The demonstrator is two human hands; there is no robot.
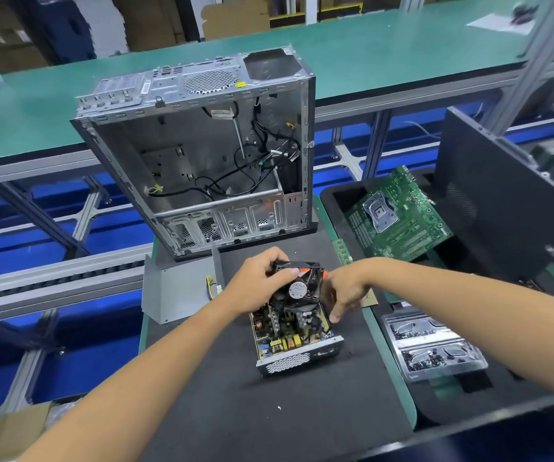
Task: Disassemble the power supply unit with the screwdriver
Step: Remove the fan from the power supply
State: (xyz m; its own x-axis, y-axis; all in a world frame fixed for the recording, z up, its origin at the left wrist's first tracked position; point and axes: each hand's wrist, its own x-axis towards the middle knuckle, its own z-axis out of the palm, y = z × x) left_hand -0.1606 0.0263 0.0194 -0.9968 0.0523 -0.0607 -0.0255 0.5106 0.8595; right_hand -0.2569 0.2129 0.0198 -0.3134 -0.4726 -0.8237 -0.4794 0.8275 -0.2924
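Note:
The opened power supply unit (294, 341) lies on the black foam mat (235, 395), its circuit board bare and its perforated end plate toward me. Above its far end my left hand (259, 285) grips a black cooling fan (300, 288) by the top corner, tilted up off the board. My right hand (344, 290) is against the fan's right side, fingers curled downward. An orange piece of the screwdriver (324, 274) shows between that hand and the fan; the rest is hidden. The unit's grey metal cover (175, 291) lies to the left, with a bundle of coloured wires at its edge.
An empty computer case (202, 155) with loose black cables stands just behind the mat. To the right a green motherboard (399, 218) leans in a black tray, beside a memory stick (343, 252). A clear screw tray (432, 345) and a dark side panel (502, 201) sit further right.

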